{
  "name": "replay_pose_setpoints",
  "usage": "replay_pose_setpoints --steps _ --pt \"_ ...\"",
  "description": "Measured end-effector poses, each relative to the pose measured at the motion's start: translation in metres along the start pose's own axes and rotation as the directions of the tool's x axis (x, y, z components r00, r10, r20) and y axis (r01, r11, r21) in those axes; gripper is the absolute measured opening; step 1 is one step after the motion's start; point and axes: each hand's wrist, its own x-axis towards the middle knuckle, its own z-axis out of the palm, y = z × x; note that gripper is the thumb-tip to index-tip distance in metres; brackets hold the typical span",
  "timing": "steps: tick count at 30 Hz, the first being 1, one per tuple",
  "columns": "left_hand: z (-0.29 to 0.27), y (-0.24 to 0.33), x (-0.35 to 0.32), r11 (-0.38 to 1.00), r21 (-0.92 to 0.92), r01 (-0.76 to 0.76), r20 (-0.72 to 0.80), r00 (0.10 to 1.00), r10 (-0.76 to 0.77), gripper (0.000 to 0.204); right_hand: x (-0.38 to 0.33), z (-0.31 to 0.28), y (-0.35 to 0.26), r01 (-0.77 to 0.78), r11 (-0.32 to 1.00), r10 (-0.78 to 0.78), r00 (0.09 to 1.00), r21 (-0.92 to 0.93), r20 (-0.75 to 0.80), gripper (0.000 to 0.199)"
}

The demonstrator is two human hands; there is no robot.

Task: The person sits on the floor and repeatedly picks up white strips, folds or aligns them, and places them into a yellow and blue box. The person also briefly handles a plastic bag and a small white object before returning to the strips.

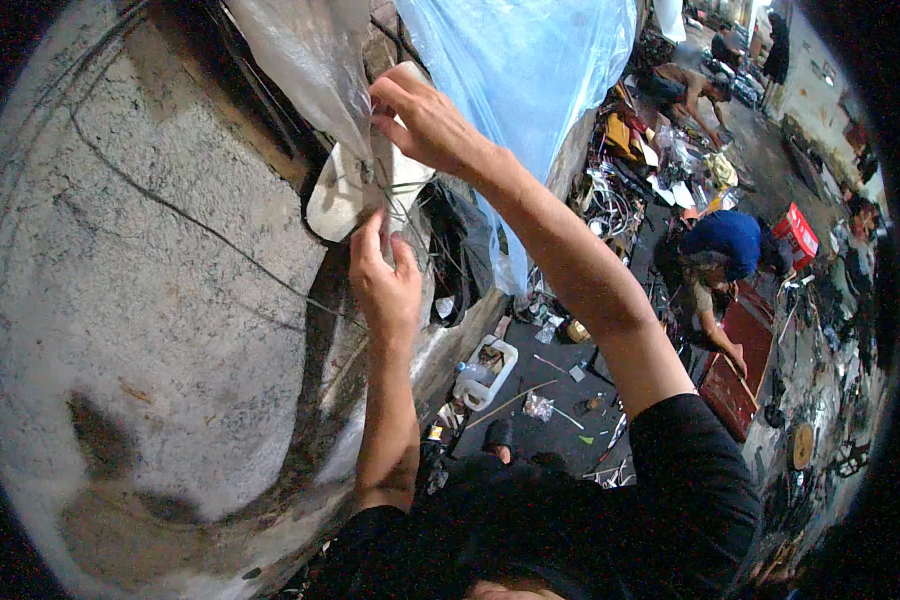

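Note:
Both my arms are raised toward a wall. My right hand (432, 125), the higher one, is closed, its thumb and fingers pinching the edge of a translucent whitish plastic sheet (315, 65) that hangs down. Below it, my left hand (386, 288) points upward with fingertips drawn together near thin dark strands (400, 190); what they hold is too small to make out. Behind the fingers sits a flat white piece with a rounded end (338, 198), partly covered by the plastic and my right hand. Black plastic (460, 235) hangs just right of the strands.
A rough grey wall (190, 260) fills the left, crossed by a thin cable (175, 208). Blue plastic sheeting (530, 70) hangs on the right. Below are a white container (488, 372) and scattered scraps. A person in a blue head covering (720, 245) works beside a red panel (738, 375).

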Motion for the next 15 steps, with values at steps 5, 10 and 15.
replay_pose_setpoints --steps 5,10,15 --pt "0.006 -0.019 0.007 1.0 -0.006 0.027 -0.007 1.0 -0.027 0.032 -0.031 0.004 -0.002 -0.121 0.991 0.115 0.989 -0.054 -0.096 0.022" --pt "0.006 -0.004 0.012 0.998 -0.04 0.049 0.005 0.999 -0.049 0.035 -0.057 0.014 -0.005 -0.307 0.952 0.303 0.945 -0.016 -0.12 0.035" --pt "0.007 -0.003 0.007 0.994 0.061 -0.086 0.016 0.996 0.085 0.039 -0.072 0.026 -0.018 -0.338 0.939 0.322 0.928 -0.062 -0.187 0.043"
